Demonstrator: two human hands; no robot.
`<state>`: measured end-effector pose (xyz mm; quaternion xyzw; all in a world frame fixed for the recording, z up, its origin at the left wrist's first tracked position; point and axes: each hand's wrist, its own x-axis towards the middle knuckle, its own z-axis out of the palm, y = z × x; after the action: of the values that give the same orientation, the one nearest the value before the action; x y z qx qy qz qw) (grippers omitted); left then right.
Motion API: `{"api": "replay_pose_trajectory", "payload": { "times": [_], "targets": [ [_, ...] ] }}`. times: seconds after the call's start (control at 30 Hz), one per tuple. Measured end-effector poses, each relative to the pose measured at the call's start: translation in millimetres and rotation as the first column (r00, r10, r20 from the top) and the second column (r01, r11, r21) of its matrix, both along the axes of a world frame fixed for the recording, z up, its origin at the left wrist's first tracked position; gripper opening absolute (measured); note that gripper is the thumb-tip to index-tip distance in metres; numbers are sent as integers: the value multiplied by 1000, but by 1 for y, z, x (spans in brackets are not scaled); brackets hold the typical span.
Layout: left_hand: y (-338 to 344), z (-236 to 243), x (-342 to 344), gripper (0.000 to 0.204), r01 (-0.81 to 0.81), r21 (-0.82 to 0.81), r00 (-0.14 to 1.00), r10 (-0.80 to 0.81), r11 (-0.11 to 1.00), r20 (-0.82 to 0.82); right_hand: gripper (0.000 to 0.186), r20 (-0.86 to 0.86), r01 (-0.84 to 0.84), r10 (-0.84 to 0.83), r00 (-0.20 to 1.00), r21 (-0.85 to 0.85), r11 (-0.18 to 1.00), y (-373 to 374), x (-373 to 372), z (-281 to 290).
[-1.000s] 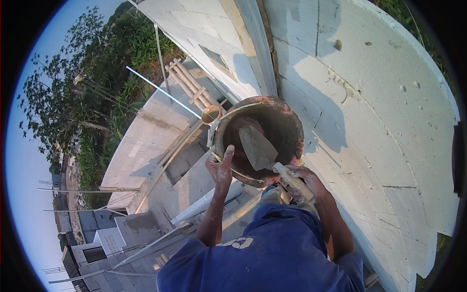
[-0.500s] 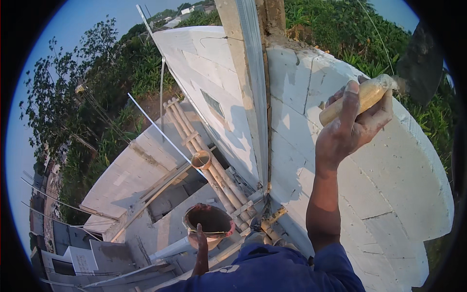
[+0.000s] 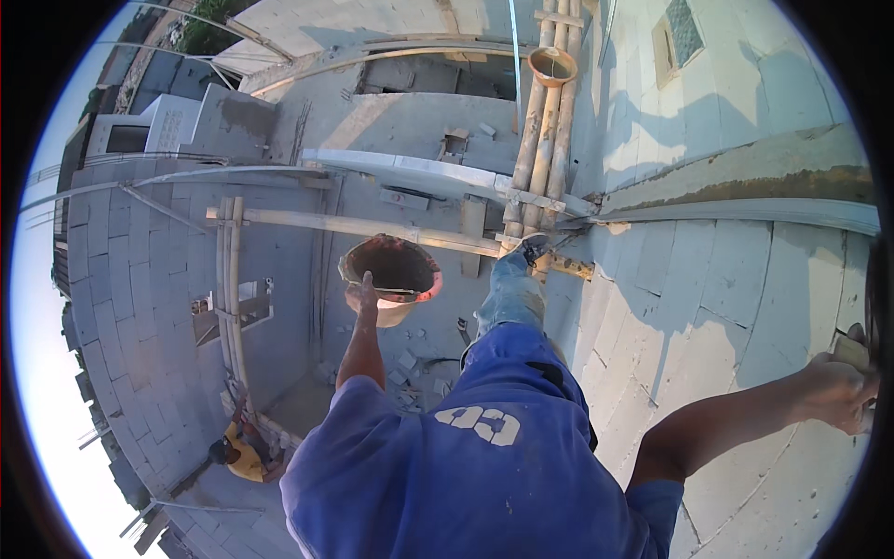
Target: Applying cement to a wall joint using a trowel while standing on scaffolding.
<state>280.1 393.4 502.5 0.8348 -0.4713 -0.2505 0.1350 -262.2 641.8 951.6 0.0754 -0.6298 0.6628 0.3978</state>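
My left hand (image 3: pixel 361 294) is closed on the near rim of a bucket (image 3: pixel 393 315). The bucket is pale outside with reddish stains, and its inside is dark; I cannot make out how full it is. At the far right edge of the view, my right hand (image 3: pixel 836 391) is closed round the wooden handle of a trowel (image 3: pixel 850 351), beside the pale block wall (image 3: pixel 717 363). The trowel's blade is mostly lost in the dark rim of the picture.
My foot (image 3: pixel 529 250) is on bamboo poles (image 3: pixel 540 149) high above a floor with rubble (image 3: pixel 410 363). A small orange-brown pail (image 3: pixel 552 67) sits farther along them. A horizontal pole (image 3: pixel 354 224) crosses leftward. Down at the lower left, another person (image 3: pixel 247 452) in yellow crouches by a wall.
My view has swung down and left. My right hand, raised in front of the wall before, is now out at the right edge with the trowel. The left hand still grips the bucket.
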Motion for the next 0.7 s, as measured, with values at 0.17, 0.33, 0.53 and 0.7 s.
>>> {"api": "replay_pose_trajectory", "payload": {
  "times": [0.17, 0.33, 0.53, 0.7],
  "targets": [
    [11, -22, 89, 45, -393, 24, 917, 394, 919, -61, 40, 45, -79, 74, 996, 122, 989, 4, 60, -56],
    [14, -24, 124, 48, -538, -18, 843, 538, 843, -6, 54, 354, -247, 164, 921, 204, 947, 68, 94, -124],
    [12, -12, 141, 50, -559, -53, 829, 556, 828, -60, 65, 680, -332, 87, 728, 240, 912, 103, 120, -201],
    [25, -13, 98, 45, -511, 126, 836, 526, 850, -158, 63, 742, -447, 48, 668, 349, 823, 84, 141, -208]
  ]
}}
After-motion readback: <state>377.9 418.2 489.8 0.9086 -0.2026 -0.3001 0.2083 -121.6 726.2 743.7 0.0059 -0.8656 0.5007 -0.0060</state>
